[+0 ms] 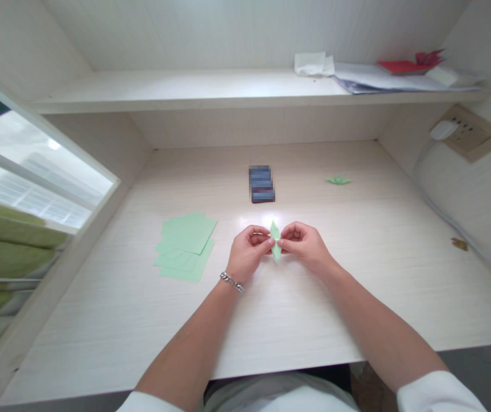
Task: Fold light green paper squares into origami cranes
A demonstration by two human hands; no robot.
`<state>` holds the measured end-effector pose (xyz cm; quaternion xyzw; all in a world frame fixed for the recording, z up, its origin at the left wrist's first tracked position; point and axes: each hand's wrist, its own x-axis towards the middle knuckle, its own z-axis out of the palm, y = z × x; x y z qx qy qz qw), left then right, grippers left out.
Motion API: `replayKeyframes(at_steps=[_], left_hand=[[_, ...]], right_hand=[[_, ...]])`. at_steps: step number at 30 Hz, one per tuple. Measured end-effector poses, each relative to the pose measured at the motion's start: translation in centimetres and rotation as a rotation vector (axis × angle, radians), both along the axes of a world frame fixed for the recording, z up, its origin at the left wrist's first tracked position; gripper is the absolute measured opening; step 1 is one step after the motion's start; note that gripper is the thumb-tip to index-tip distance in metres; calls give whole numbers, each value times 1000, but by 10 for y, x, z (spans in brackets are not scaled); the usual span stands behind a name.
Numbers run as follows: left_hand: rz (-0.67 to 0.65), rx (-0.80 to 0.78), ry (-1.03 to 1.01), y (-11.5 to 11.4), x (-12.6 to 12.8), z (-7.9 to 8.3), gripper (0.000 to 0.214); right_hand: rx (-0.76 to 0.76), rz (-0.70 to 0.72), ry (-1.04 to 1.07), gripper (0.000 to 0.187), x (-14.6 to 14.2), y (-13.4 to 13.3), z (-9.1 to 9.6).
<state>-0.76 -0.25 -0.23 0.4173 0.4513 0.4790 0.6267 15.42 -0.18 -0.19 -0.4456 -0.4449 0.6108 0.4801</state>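
A small, narrow folded piece of light green paper (275, 239) is held upright just above the pale wooden desk (357, 274). My left hand (248, 250), with a chain bracelet at the wrist, pinches its left side. My right hand (303, 243) pinches its right side. Both hands have their fingers curled and pressed on the paper. A stack of flat light green paper sheets (186, 245) lies to the left of my left hand. A finished green folded paper figure (339, 179) sits farther back on the right.
A dark phone (261, 183) lies on the desk behind my hands. The shelf (177, 91) above carries white papers (383, 79), a crumpled tissue (313, 63) and a red folded paper figure (415, 62). A wall socket with a plug (460, 134) is at right, a window at left.
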Motion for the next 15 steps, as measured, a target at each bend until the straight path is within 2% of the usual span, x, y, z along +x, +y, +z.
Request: replayKeyframes(at_steps=[8,15], left_hand=[[70,39,56,-1,1,0,38],[106,73,58,-2,1,-2,40]], right_hand=[[-47,-10,-3,32,-3,-2,4],[57,-53,-17,33,-7,-2,1]])
